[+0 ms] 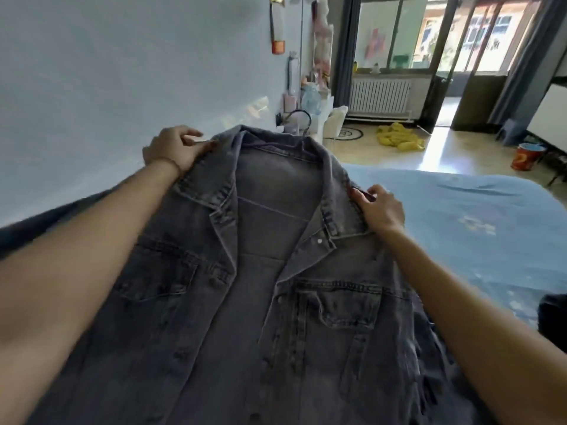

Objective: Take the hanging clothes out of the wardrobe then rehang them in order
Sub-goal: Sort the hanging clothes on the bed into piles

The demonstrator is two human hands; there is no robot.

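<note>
Holding a dark grey denim jacket (pixel 276 286) up by its 2 shoulders, the person appears to be midway through the job. The left hand (pixel 171 148) pinches the cloth at the jacket's left shoulder, fingers curled on the fabric by the collar; the right hand (pixel 379 210) pinches the opposite shoulder seam the same way. The jacket hangs open-fronted between the hands, its body falling toward the camera over the near edge of the bed (pixel 475 216), which carries a light blue cover. A dark hook of a hanger (pixel 302 116) shows just above the collar, so the jacket seems already seated on it, though the hanger's arms are hidden inside the cloth. By that reading, this garment is out of the wardrobe and being squared on its hanger; carrying it back to the rail is left. The wardrobe itself is not in view, so how many pieces are rehung cannot be told. Something dark lies at the bed's right edge (pixel 552 314), too cropped to identify
</note>
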